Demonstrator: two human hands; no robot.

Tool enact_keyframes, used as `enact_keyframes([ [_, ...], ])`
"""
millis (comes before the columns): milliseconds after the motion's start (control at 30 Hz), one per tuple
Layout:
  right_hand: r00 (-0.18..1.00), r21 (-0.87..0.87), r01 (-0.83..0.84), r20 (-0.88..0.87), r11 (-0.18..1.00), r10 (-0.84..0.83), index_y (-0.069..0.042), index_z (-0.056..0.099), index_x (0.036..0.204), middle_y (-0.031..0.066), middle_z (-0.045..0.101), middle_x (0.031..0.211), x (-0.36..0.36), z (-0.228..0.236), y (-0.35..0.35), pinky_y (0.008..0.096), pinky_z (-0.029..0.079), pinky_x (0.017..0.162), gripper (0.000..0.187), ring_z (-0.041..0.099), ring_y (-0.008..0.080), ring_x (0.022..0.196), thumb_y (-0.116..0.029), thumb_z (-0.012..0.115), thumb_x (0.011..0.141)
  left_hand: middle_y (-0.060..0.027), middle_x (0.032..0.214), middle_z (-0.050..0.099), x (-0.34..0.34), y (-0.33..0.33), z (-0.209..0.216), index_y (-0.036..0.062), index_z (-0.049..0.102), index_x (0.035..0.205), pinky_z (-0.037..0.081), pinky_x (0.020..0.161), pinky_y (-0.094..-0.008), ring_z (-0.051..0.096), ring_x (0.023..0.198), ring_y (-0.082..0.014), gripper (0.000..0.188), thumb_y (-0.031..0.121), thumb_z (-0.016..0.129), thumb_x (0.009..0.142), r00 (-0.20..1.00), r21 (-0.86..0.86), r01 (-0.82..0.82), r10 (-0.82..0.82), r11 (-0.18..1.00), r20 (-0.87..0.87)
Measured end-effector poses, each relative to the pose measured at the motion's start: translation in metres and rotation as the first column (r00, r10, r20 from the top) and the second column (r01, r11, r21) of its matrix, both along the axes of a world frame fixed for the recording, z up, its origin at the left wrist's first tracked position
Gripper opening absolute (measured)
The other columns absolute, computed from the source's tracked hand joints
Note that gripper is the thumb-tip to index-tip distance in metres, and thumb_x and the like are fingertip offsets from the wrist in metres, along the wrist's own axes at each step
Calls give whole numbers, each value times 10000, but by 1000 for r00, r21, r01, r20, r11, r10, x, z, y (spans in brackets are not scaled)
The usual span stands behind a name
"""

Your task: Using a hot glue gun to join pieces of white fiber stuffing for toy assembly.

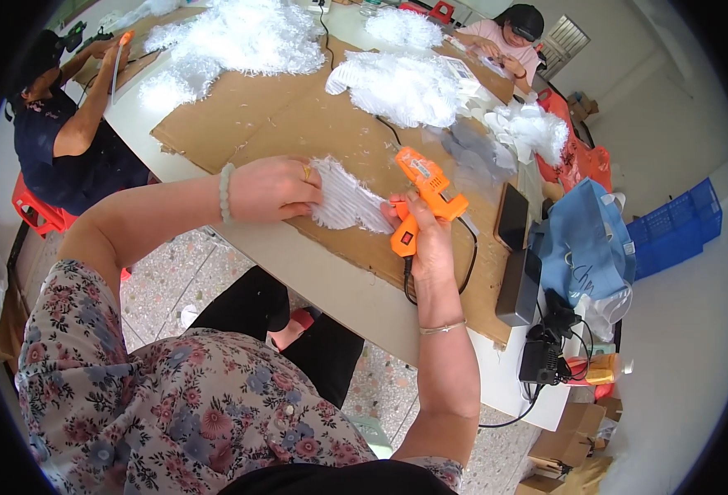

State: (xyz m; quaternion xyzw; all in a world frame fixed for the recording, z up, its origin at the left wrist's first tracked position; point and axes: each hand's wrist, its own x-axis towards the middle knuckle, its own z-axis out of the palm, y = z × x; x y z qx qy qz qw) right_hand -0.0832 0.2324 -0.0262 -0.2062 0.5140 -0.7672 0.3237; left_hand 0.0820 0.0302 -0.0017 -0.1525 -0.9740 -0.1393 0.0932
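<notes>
The right hand grips 1 orange glue gun. Just left of it, 1 white ribbed cloth lies on brown cardboard over the bench; the left hand curls its fingers on the cloth's left end, whether pinching I cannot tell. To the right are 1 dark box and 1 phone. Beyond are at least 4 fluffy white piles and 2 other people.

"What is the white table carrying?"

"A brown cardboard sheet is covering much of it, and shaggy white heaps are lying on that."

"And toward the right?"

"Sheer grey pieces are resting there, and a phone-like dark slab and a dark box are lying nearer."
</notes>
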Motion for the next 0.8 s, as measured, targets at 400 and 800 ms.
enact_keyframes([
  [400,998,43,55,-1,998,-55,-22,545,1001,107,614,859,-1,21,10,402,537,787,166,588,158,690,-109,566,862,-100,772,632,-17,-4,20,66,660,924,435,787,-365,579,778,-272,207,220,639,787,996,94,-65,58,993,74],
  [800,950,4,308,51,951,-308,-32,544,975,106,606,893,-30,24,63,393,534,759,156,563,141,668,-146,572,872,-113,756,653,-168,-1,24,43,656,914,467,622,-347,615,665,-257,177,159,622,785,995,326,-40,68,945,-75],
])
